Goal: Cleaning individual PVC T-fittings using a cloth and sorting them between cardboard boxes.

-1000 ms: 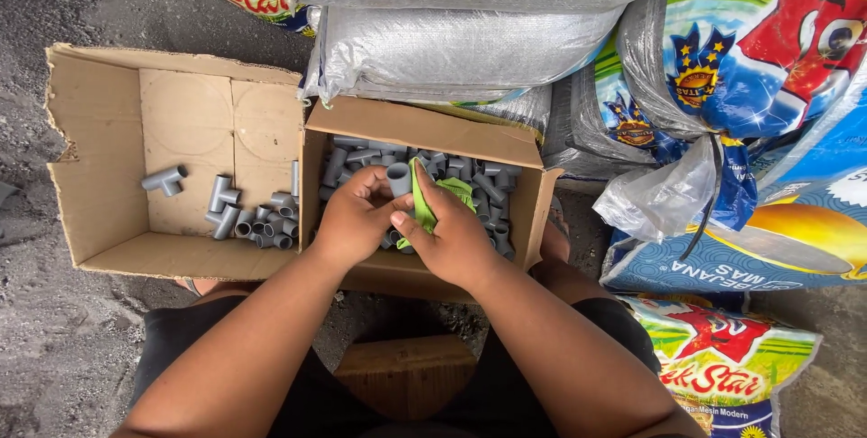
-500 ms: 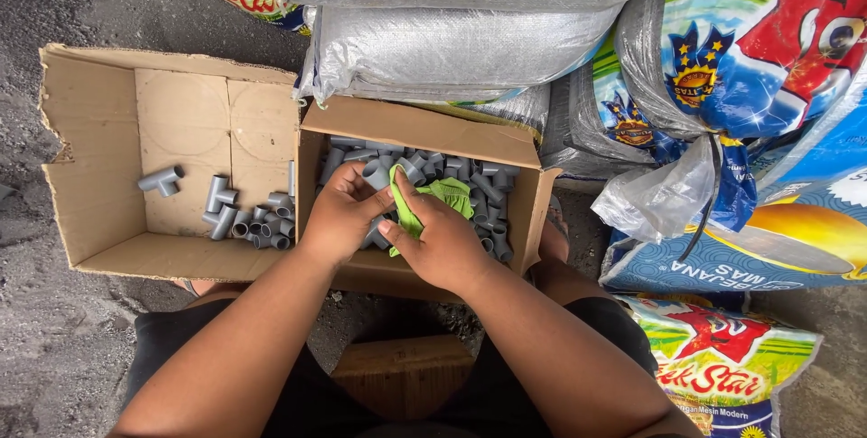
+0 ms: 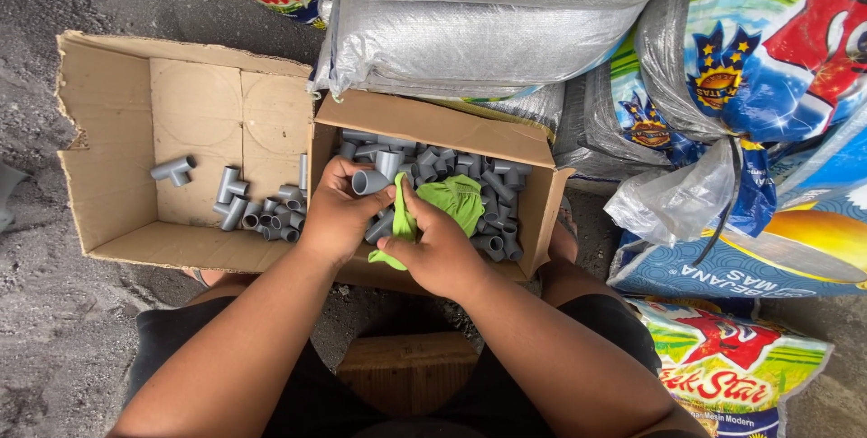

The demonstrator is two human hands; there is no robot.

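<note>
Grey pipe fitting (image 3: 370, 181) clamped in left hand (image 3: 336, 214) fingers | green cloth (image 3: 442, 208) gripped by right hand (image 3: 435, 248)

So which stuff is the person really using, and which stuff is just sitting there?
In use:
left hand holding a grey pipe fitting
right hand holding a green cloth
right box full of grey fittings
left box with fewer fittings

Just lying about:
silver sack
colourful printed sacks
clear plastic bag
</note>
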